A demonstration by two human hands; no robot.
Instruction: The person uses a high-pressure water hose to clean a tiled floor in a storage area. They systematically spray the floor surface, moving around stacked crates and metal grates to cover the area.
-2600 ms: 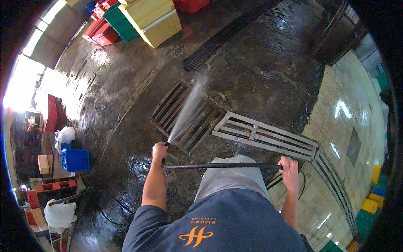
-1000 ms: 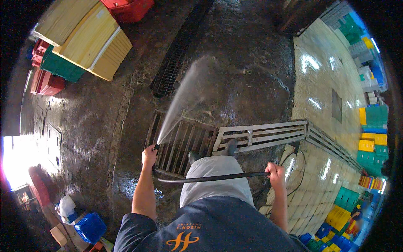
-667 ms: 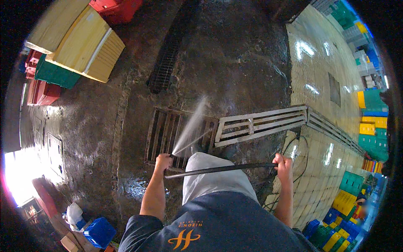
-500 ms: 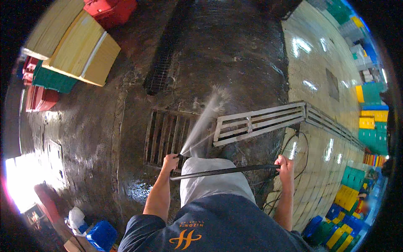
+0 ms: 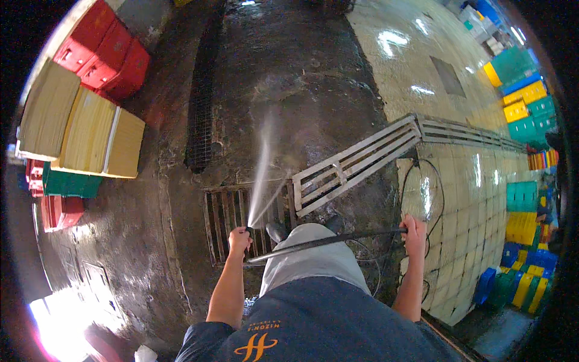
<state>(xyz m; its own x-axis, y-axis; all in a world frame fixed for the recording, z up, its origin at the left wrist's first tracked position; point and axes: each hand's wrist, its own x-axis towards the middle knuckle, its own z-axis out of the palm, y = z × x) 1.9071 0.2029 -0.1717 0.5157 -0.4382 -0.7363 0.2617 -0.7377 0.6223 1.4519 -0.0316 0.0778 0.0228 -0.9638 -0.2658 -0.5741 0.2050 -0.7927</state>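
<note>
My left hand [image 5: 240, 239] is closed round a dark hose nozzle [image 5: 248, 229] in front of my left side. From it a white jet of water [image 5: 262, 164] shoots forward, with a thinner stream angling right. A black, pipe-like hose [image 5: 325, 242] stretches across my thighs, from just below my left hand to my right hand [image 5: 414, 234], which is wrapped round it. How it joins the nozzle is hidden by my left hand. Ahead of my knees lies a slatted metal floor grate [image 5: 224, 212], below the jet.
A white slatted rack [image 5: 356, 166] angles from the grate to the right. A thin hose [image 5: 442, 199] loops over the tiled floor [image 5: 449, 241]. Yellowish slabs [image 5: 90, 130] and red bins [image 5: 105, 54] stand left; coloured crates [image 5: 531, 123] line the right. A drain channel [image 5: 199, 120] runs ahead.
The view has shifted, and more of the red bins shows at left. The jet has swung leftward and points more straight ahead. Both hands keep their grip.
</note>
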